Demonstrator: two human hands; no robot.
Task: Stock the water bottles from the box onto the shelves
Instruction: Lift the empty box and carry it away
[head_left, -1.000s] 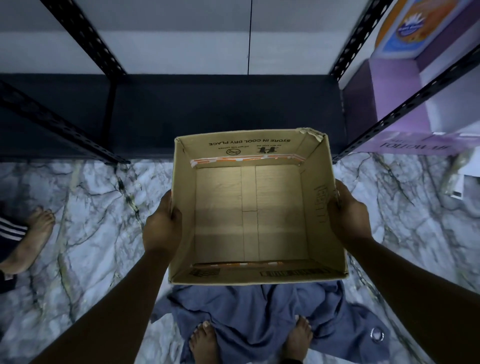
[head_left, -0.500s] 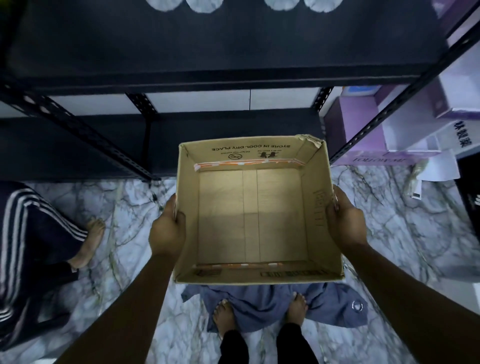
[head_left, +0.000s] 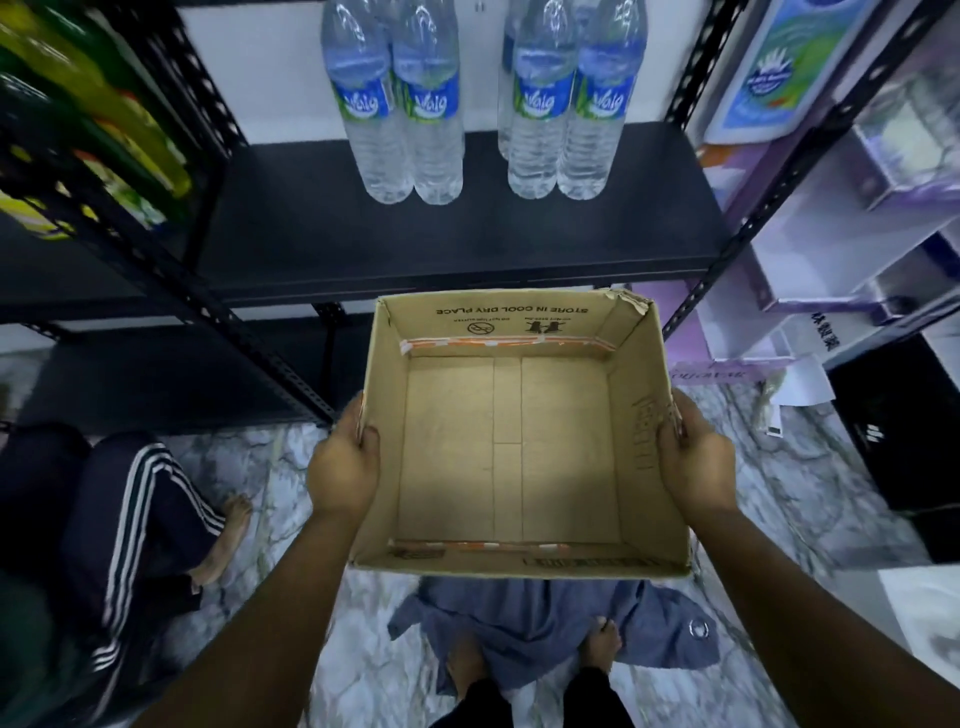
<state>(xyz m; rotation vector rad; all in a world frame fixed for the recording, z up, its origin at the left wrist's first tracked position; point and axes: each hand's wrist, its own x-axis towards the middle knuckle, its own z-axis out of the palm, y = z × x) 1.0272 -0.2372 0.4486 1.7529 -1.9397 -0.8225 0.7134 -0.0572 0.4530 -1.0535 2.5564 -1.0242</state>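
An open cardboard box (head_left: 639, 447) hangs in the air in front of me, and nothing lies inside it. My left hand (head_left: 343, 467) grips its left wall, thumb over the rim. My right hand (head_left: 693, 460) grips the right wall the same way. Above the box, several clear water bottles (head_left: 410, 104) with blue and green labels stand upright on a black metal shelf (head_left: 457, 244), in two close groups at the back.
A lower black shelf (head_left: 156, 379) sits under the first. Yellow and green packs (head_left: 104, 130) fill the rack at left. Purple and white boxes (head_left: 831, 249) stand on the rack at right. A person in striped trousers (head_left: 130, 519) sits at left. A blue cloth (head_left: 545, 629) lies on the marble floor.
The view and the box have risen from floor level. The shelf with the water bottles has come into sight. Both hands keep their hold on the box walls.
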